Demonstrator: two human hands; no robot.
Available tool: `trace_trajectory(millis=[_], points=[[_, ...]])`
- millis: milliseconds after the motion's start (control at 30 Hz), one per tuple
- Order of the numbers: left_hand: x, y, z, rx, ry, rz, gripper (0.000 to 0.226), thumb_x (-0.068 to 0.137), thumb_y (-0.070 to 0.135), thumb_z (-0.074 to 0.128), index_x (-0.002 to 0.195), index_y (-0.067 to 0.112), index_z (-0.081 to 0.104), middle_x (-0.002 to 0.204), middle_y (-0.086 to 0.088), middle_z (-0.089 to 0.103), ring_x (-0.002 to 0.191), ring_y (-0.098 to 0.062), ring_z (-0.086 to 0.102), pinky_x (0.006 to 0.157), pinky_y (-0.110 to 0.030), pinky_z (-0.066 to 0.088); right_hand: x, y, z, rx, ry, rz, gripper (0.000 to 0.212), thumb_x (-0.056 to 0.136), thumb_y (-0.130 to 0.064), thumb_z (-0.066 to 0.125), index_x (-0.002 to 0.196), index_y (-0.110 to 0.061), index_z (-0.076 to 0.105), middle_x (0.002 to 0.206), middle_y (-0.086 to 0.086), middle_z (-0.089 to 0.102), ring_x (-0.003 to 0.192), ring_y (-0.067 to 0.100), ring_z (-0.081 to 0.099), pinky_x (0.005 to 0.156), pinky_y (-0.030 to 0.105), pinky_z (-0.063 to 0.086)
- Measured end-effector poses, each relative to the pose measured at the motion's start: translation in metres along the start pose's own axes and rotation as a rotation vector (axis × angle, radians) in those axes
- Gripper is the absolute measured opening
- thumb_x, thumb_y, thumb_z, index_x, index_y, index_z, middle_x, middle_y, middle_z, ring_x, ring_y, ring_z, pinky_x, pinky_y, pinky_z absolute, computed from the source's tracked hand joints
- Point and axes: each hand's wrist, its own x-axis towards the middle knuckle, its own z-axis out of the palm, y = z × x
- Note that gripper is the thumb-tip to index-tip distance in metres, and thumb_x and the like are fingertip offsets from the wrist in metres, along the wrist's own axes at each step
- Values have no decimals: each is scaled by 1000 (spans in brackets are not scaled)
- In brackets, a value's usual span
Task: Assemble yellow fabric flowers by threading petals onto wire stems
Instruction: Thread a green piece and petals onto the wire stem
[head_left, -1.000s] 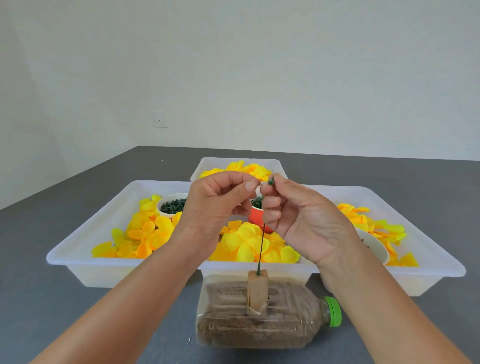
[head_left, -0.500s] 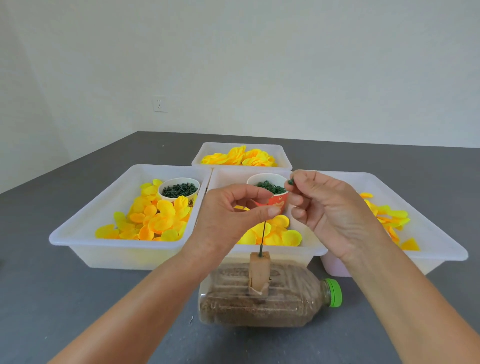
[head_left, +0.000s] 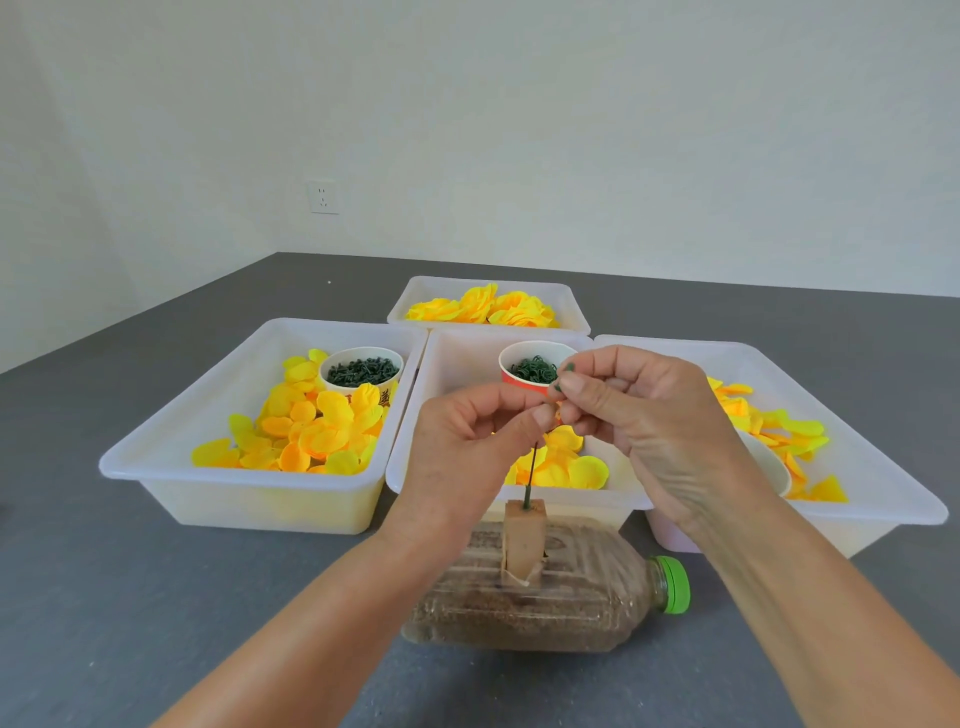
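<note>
A thin green wire stem (head_left: 531, 475) stands upright in a tan block (head_left: 523, 540) fixed on a sand-filled bottle (head_left: 582, 597) lying on its side. My left hand (head_left: 467, 447) pinches the stem near its top between thumb and forefinger. My right hand (head_left: 639, 415) pinches a small green piece (head_left: 563, 376) just above the stem's top. Loose yellow petals (head_left: 566, 465) lie in the middle tray (head_left: 452, 364) behind the stem. The stem's tip is hidden by my fingers.
A left tray (head_left: 171, 457) holds yellow petals and a white cup of dark green bits (head_left: 362, 370). A red cup (head_left: 530, 371) of green rings stands in the middle tray. A right tray (head_left: 883, 499) holds petals and a white bowl. A far tray (head_left: 488, 306) holds finished yellow flowers.
The view has tilted up, so the trays and bottle sit lower in the frame. My right hand's pinch with the green piece has come back close to my left hand at the stem's top.
</note>
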Motion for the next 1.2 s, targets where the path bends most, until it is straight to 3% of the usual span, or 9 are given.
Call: trace_trajectory(millis=[700, 900, 1200], points=[[-1, 0, -1, -18, 47, -18, 18, 77, -5, 68, 70, 12, 69, 60, 7, 68, 57, -1, 57, 55, -13, 45, 3, 6, 6, -75, -25, 39, 13, 78, -11, 69, 68, -16, 74, 61, 1, 63, 56, 7, 54, 49, 18, 45], [-1, -2, -1, -11, 52, -26, 13, 77, -3, 69, 73, 9, 70, 61, 6, 67, 57, -2, 57, 56, -13, 45, 5, 7, 4, -31, -68, 84, 4, 70, -17, 69, 68, -14, 71, 59, 2, 64, 53, 7, 55, 48, 18, 45], [-1, -2, -2, 4, 44, -22, 17, 76, 0, 70, 69, 16, 71, 62, 7, 68, 58, -1, 57, 56, -12, 45, 8, 10, 3, 80, -89, 158, 15, 57, -27, 71, 65, -15, 72, 60, 1, 61, 55, 7, 55, 47, 18, 44]])
